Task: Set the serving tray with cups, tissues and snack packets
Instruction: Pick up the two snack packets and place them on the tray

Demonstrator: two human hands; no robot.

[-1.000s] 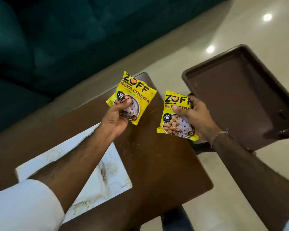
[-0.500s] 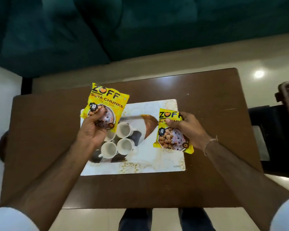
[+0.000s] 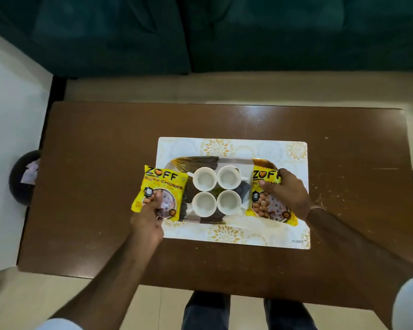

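A patterned serving tray (image 3: 234, 161) lies on a white placemat (image 3: 267, 146) in the middle of a brown table (image 3: 100, 144). Several white cups (image 3: 216, 189) stand in a tight square block at the tray's centre. My left hand (image 3: 148, 220) grips a yellow soya chunks packet (image 3: 161, 186) over the tray's left end. My right hand (image 3: 287, 194) holds a second yellow packet (image 3: 266, 203) flat over the tray's right end. Whether either packet rests on the tray I cannot tell. No tissues are in sight.
A dark green sofa (image 3: 200, 32) runs along the far side beyond a strip of floor. A dark round bin (image 3: 25, 177) holding paper sits at the table's left edge. My legs (image 3: 208, 310) show below the table's near edge.
The view has swung from the side tray stand to straight above the table. Both hands have lowered and spread the packets to the tray's two ends.
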